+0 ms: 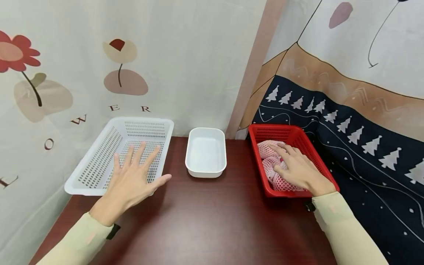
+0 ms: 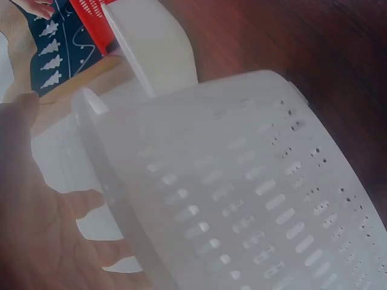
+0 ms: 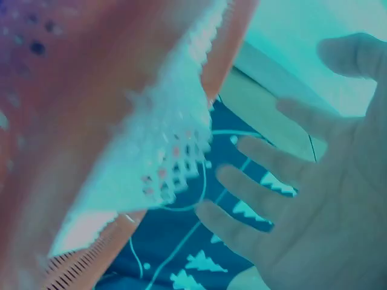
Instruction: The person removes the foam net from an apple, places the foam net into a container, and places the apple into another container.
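Over the near part of a white perforated basket [image 1: 96,173], my left hand [image 1: 132,180] hovers with its fingers spread, holding nothing. On the right, my right hand [image 1: 298,167] reaches above a red plastic basket [image 1: 318,162], fingers extended and slightly bent. Pink mesh bundles [image 1: 286,182] lie inside that basket under the hand; what the mesh wraps is hard to make out. In the right wrist view a gap shows between the fingers [image 3: 260,181] and the pink mesh [image 3: 175,151].
A small white rectangular tub [image 1: 206,152] stands between the two baskets on the dark red-brown table [image 1: 212,221]. Behind it hangs a pale curtain [image 1: 198,55] with flower prints. At the right, a navy cloth [image 1: 357,176] with white tree prints borders the red basket.
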### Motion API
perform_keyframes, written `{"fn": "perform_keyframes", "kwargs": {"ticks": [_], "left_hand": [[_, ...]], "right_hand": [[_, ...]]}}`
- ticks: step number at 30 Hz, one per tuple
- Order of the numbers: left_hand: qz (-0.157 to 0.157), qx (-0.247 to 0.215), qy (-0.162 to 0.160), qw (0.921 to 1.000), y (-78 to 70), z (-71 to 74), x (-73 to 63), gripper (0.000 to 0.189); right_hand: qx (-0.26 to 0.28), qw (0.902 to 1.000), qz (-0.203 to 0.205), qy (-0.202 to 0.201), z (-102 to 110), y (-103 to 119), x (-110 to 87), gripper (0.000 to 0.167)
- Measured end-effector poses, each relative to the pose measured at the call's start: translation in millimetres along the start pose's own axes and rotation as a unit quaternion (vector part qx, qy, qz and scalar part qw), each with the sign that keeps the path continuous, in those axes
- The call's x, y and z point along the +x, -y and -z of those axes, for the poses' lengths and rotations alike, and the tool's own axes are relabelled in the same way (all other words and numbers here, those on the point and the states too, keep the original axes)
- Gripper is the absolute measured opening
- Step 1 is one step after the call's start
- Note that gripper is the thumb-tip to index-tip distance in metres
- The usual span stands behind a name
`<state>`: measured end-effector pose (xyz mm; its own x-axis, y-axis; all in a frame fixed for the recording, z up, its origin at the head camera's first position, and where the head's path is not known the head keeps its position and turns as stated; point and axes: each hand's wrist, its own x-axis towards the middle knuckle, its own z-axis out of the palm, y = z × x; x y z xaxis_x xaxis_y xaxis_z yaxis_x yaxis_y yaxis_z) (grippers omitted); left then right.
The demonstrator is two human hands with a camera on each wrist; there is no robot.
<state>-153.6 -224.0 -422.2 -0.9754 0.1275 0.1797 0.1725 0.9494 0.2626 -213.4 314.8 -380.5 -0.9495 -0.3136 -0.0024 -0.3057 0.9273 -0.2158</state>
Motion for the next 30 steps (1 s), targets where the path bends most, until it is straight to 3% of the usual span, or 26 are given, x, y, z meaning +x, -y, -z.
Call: {"fn": "perform_keyframes", "kwargs": {"ticks": [9, 16, 23, 30], "left_hand": [[-0.021, 0.018, -0.006, 0.9996, -12.5, -0.3, -5.4, 0.100], [-0.046, 0.021, -0.020, 0.9985, -22.7, -2.1, -9.8, 0.096], [-0.072, 0.012, -0.027, 0.9969, -32.8, -7.4, -9.9, 0.094], [-0.088, 0.015, -0.036, 0.9954, -37.6, -9.8, -13.7, 0.094]], "right_hand": [[-0.002, 0.9975, 0.008, 0.071, 21.3, -9.8, -0.8, 0.074], [-0.020, 0.9950, 0.016, 0.096, 21.8, -10.2, 2.8, 0.075], [-0.041, 0.9882, 0.014, 0.147, 23.5, -11.6, 7.1, 0.072], [-0.027, 0.9832, 0.013, 0.180, 23.6, -12.0, 15.3, 0.070]]}}
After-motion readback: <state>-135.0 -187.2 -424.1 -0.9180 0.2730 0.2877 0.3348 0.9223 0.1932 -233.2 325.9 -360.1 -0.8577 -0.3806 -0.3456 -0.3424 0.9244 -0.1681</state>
